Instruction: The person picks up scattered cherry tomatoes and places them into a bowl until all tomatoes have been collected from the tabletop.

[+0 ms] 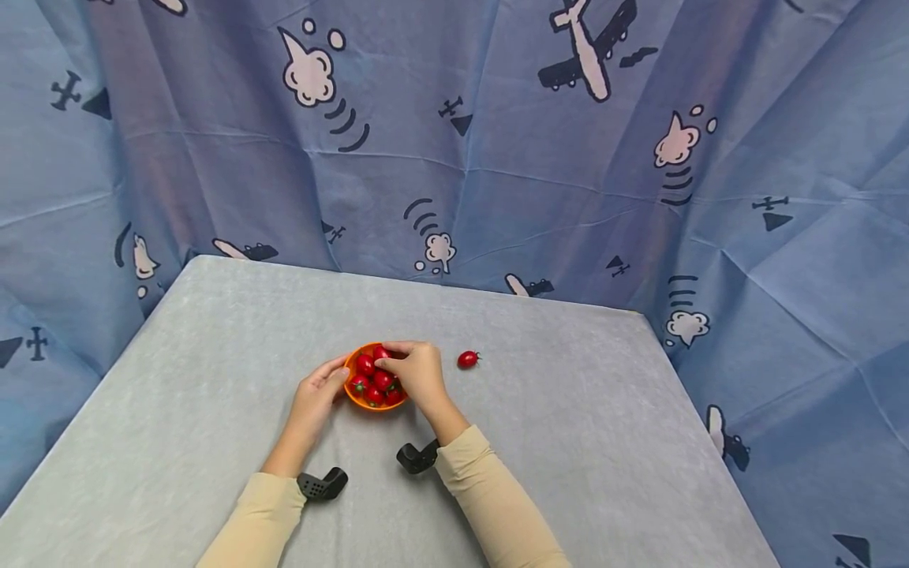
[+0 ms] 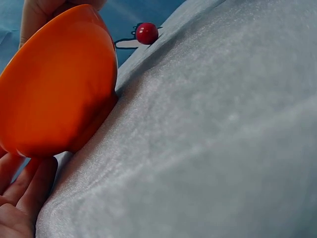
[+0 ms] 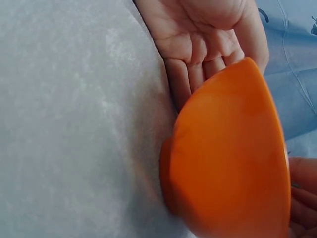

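An orange bowl [image 1: 376, 406] stands on the table with several red cherry tomatoes [image 1: 373, 394] in it, some with green stems. My left hand [image 1: 314, 401] grips its left side, thumb at the rim and fingers along the outer wall. Over the bowl's far right edge, my right hand [image 1: 419, 379] pinches a cherry tomato [image 1: 381, 353] between thumb and index finger. The bowl's outer wall [image 2: 59, 84] fills much of the left wrist view and hides the tomatoes inside. Fingers of the left hand [image 3: 198, 37] show behind the bowl [image 3: 228, 158] in the right wrist view.
A single cherry tomato [image 1: 468, 360] lies on the table to the right of the bowl. The table [image 1: 604, 442] has a pale grey cloth, and a blue patterned curtain [image 1: 398, 118] hangs behind it. Black wrist devices [image 1: 323, 483] sit on both forearms.
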Available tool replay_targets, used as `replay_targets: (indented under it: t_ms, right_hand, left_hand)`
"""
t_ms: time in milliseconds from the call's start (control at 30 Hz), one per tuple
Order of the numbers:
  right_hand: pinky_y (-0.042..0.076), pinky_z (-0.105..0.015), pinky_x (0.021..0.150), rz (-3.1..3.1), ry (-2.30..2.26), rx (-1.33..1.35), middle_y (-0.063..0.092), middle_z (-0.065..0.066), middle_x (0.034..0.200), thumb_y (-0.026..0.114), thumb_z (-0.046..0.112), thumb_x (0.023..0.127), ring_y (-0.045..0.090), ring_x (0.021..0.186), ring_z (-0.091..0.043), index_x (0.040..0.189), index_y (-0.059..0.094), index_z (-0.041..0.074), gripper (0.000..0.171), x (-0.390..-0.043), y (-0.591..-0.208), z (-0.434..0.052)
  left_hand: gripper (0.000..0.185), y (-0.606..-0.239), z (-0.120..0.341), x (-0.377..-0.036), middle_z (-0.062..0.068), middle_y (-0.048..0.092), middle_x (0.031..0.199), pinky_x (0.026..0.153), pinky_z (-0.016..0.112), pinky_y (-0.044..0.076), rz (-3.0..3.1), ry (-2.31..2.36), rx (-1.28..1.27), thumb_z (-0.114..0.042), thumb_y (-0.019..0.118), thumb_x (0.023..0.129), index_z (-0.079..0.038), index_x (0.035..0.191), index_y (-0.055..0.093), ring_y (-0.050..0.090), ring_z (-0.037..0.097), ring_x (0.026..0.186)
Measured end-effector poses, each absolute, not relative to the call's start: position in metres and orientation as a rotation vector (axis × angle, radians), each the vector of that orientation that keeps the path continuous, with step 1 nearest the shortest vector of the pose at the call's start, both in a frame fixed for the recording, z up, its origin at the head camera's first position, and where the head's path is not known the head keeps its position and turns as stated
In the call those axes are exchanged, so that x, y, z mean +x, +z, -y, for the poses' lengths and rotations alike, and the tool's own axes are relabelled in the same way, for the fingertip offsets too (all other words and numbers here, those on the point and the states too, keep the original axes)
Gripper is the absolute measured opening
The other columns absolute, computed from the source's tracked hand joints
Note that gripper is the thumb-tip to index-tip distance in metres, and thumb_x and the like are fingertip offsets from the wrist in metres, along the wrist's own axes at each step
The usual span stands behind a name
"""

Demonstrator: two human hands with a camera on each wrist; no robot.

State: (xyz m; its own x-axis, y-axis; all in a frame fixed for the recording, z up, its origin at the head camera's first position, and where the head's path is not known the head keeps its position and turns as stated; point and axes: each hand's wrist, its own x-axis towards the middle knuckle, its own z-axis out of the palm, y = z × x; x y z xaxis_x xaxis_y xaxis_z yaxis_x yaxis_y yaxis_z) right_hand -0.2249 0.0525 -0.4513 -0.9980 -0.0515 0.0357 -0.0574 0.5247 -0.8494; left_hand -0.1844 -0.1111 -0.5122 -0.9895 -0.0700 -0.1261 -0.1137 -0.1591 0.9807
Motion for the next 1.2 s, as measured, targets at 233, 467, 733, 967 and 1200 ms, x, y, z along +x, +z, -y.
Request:
replay_targets:
  t_ms: [233,467,733,967,1200]
  right_hand:
    - [0.055,-0.038,0.097,2.765,1.445,0.149,0.075,-0.011,0.111,0.082,0.012,0.08,0.068,0.114,-0.024,0.107,0.079,0.007,0.027,-0.224,-0.454,-0.051]
    - [0.055,-0.038,0.098,2.757,1.432,0.169,0.075,-0.011,0.112,0.081,0.012,0.081,0.067,0.115,-0.024,0.109,0.078,0.007,0.028,-0.223,-0.453,-0.051]
    - [0.057,-0.037,0.093,2.624,1.642,0.104,0.075,-0.011,0.112,0.082,0.014,0.081,0.068,0.114,-0.027,0.109,0.077,0.005,0.03,-0.221,-0.443,-0.063]
    - [0.058,-0.035,0.09,2.424,1.775,0.108,0.075,-0.014,0.113,0.081,0.013,0.081,0.07,0.11,-0.029,0.111,0.076,0.001,0.032,-0.23,-0.439,-0.099]
    - [0.057,-0.037,0.093,2.434,1.797,0.011,0.074,-0.012,0.115,0.082,0.013,0.08,0.069,0.113,-0.029,0.113,0.075,0.002,0.036,-0.236,-0.446,-0.126]
  left_hand:
    - [0.041,-0.51,0.111,-0.185,0.02,0.059,0.139,0.088,0.009,0.05,-2.003,2.357,-0.247,-0.014,0.052,0.102,0.002,0.141,0.053,0.061,-0.011,0.097]
    - [0.041,-0.51,0.112,-0.187,0.013,0.063,0.136,0.088,0.01,0.05,-1.986,2.354,-0.252,-0.014,0.052,0.102,0.002,0.141,0.053,0.061,-0.011,0.097]
    - [0.042,-0.51,0.112,-0.185,-0.006,0.071,0.118,0.087,0.01,0.05,-1.977,2.374,-0.262,-0.013,0.054,0.101,0.002,0.14,0.053,0.062,-0.01,0.095]
    - [0.043,-0.51,0.112,-0.185,-0.018,0.071,0.107,0.087,0.01,0.05,-1.967,2.386,-0.246,-0.014,0.055,0.101,0.003,0.14,0.053,0.062,-0.01,0.095]
    - [0.042,-0.512,0.11,-0.186,-0.022,0.07,0.102,0.087,0.01,0.05,-1.944,2.426,-0.219,-0.01,0.053,0.101,0.007,0.14,0.051,0.062,-0.01,0.094]
